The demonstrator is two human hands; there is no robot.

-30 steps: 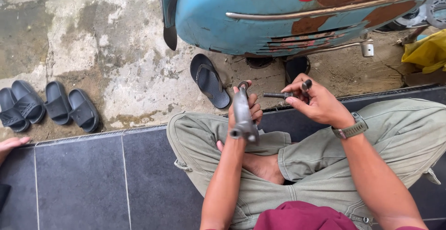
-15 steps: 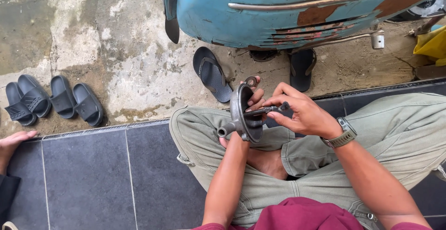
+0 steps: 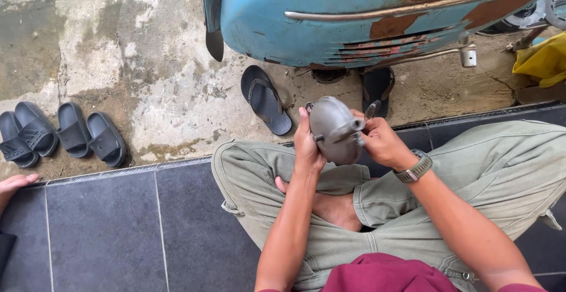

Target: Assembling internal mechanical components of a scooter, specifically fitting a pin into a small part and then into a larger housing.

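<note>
Seated cross-legged on dark grey floor tiles (image 3: pixel 118 233), in olive trousers (image 3: pixel 259 180), facing a rusted light-blue scooter body (image 3: pixel 354 15). Left hand (image 3: pixel 308 141) wrapped around the left edge of a round grey metal cover (image 3: pixel 333 130), fingers curled behind it, thumb in front. Right hand (image 3: pixel 382 141) closed on the cover's right side, pinching a thin dark tool (image 3: pixel 371 110) whose tip pokes up beside the rim; exact kind of tool too small to tell. Cover held up in the air over the lap, domed face toward the camera, a short stub sticking out of it. Apparently mid-job: part off the scooter and in hand, being worked on, not yet refitted. Black sandal (image 3: pixel 266 100) on the concrete ahead; two pairs of dark slides (image 3: pixel 59 133) well to the left. Another person's hand (image 3: pixel 15 184) at the left edge.
</note>
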